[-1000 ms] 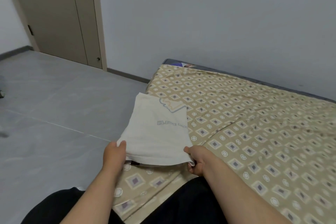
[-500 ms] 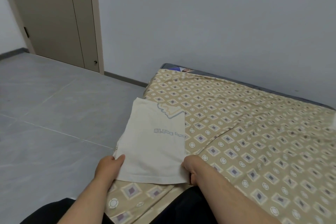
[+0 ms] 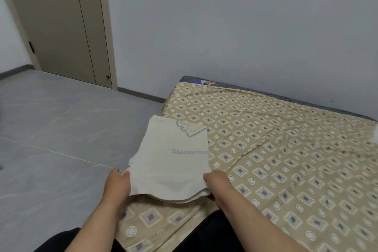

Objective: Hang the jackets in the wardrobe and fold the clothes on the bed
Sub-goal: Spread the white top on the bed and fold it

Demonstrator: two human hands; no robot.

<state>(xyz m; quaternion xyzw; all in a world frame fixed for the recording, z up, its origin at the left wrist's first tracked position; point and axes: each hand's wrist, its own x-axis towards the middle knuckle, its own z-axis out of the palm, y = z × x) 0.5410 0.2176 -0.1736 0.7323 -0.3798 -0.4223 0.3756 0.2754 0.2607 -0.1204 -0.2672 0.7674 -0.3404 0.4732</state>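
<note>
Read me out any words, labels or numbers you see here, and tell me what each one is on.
Cream folded garment: blue-grey block letters. The first word looks like "ALIVE" but is blurred; the rest runs off the folded edge and is unreadable.
Mattress label at the far corner: print too small to read.
No other text shows.

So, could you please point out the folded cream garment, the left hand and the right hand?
cream garment (image 3: 169, 170): head view, on its top layer below the lettering.
left hand (image 3: 116, 186): head view, on the back of the hand.
right hand (image 3: 216, 184): head view, on the back of the hand.
</note>
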